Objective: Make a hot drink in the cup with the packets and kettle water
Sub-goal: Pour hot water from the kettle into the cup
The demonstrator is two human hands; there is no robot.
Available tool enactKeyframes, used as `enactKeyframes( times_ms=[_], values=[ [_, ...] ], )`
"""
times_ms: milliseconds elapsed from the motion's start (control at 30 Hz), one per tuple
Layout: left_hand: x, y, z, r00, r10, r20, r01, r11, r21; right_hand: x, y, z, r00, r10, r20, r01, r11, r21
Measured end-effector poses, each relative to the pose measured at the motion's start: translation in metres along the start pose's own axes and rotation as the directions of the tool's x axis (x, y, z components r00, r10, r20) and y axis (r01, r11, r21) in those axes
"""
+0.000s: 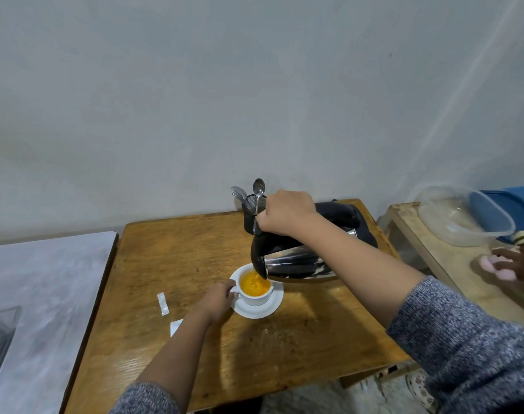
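At the far left we see a grey surface (43,282) butting against our wooden tabletop (171,252). On the wood lie two white packets: one small strip packet (163,304) lies flat, and a second packet (175,326) is partly hidden behind our left forearm. Our left hand (219,300) rests at the white cup (256,292), its fingers (231,284) curled closed around the cup's handle, holding it. The cup sits on a white saucer (254,310) near the middle of the tabletop and holds an orange liquid.

Just above the cup, the steel kettle (296,264) is tipped steeply, its black spout end over the rim, with water streaming into the orange drink. Our right hand (287,212) grips the kettle's black handle, fingers wrapped shut around it. Behind that hand stands a dark mesh holder (250,216) with spoons (258,188) and forks sticking up.

Further right, on a separate pale wooden table (451,264), sit a clear plastic container (460,216) and a blue lid (505,210). Another person's hand (514,262) reaches in at the right edge.
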State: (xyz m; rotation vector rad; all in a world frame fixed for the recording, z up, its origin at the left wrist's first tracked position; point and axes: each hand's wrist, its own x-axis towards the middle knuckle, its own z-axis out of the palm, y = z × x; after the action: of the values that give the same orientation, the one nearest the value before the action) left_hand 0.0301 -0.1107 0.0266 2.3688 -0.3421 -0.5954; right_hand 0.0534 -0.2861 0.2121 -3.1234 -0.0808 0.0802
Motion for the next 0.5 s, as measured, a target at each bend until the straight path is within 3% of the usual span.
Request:
enactKeyframes(
  times_ms=[200,300,500],
  values=[
    [0.0,0.001,0.002,1.0,0.003,-0.013,-0.003,1.0,-0.027,-0.005,0.01,0.003,0.999,0.028,-0.021,-0.026,0.996,0.09],
    [-0.001,0.0,0.002,1.0,-0.023,-0.018,0.022,0.999,-0.04,-0.008,0.027,-0.002,0.993,0.119,0.008,-0.119,0.978,0.174],
    [-0.004,0.003,0.008,0.996,-0.07,-0.06,0.065,0.995,-0.08,-0.033,0.082,0.005,0.946,0.324,0.003,-0.279,0.81,0.516]
  ],
)
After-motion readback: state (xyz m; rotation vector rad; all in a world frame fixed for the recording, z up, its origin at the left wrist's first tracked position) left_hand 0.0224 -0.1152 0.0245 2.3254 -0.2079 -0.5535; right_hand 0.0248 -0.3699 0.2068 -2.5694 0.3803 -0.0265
